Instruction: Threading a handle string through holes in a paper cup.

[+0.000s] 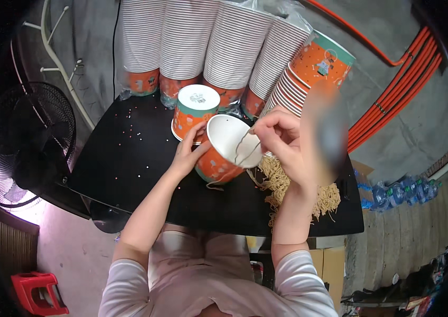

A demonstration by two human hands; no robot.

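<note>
Cord (241, 141) (perhaps twisted), wavy, tapered bucket (224, 145)

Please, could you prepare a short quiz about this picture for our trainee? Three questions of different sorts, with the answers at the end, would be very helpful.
1. Multiple choice: what does the right hand pinch? A) a plastic bottle; B) a thin cord; C) a red stool.
2. True or false: the second cup, behind the held one, stands upside down on the black table.
3. Fill in the missing word: the left hand is on the orange cup, and the pile of tan cords lies to the ____ of that cup.

Key: 1. B; 2. True; 3. right
</note>
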